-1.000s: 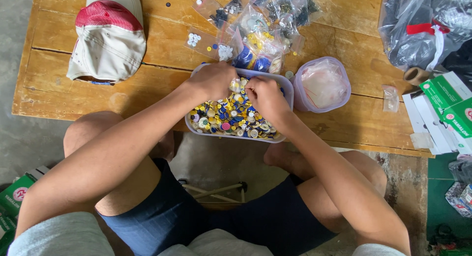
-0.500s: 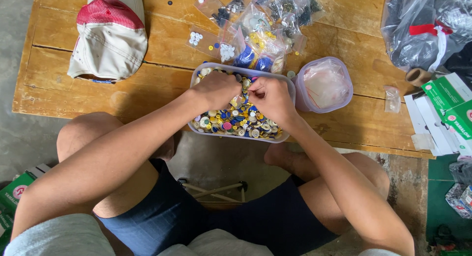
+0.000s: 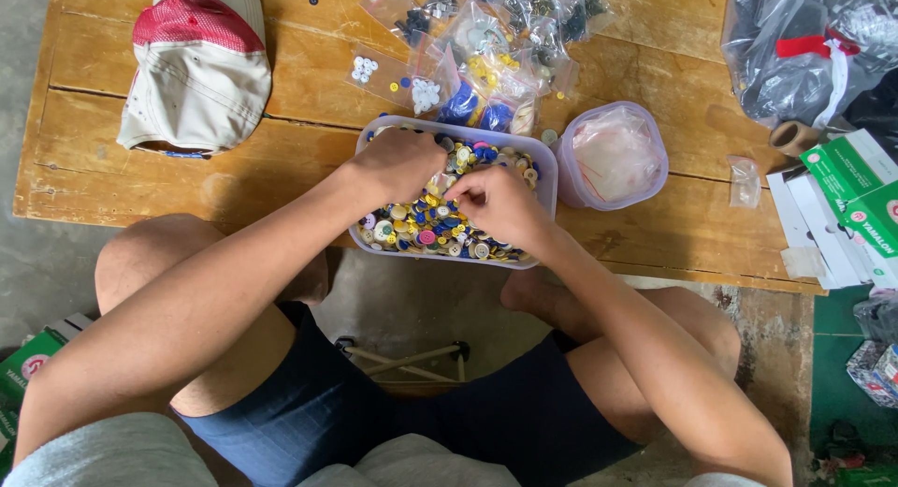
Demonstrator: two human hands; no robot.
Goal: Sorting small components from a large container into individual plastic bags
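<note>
Buttons point(image 3: 421, 227) of many colours fill the pale rectangular tub point(image 3: 548, 174) at the frame's centre, on the front edge of the wooden table point(image 3: 655, 75). Your left hand point(image 3: 402, 162) rests curled on the heap; I cannot tell what it pinches. Your right hand point(image 3: 500, 204) presses its fingertips together over the buttons. A round tub point(image 3: 613, 155) sits just right; a cap point(image 3: 198, 66) lies upper left.

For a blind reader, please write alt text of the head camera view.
Both hands, left hand and right hand, dig in a clear tub of mixed coloured buttons on a wooden table. Small button bags and a red-and-beige cap lie behind.
</note>
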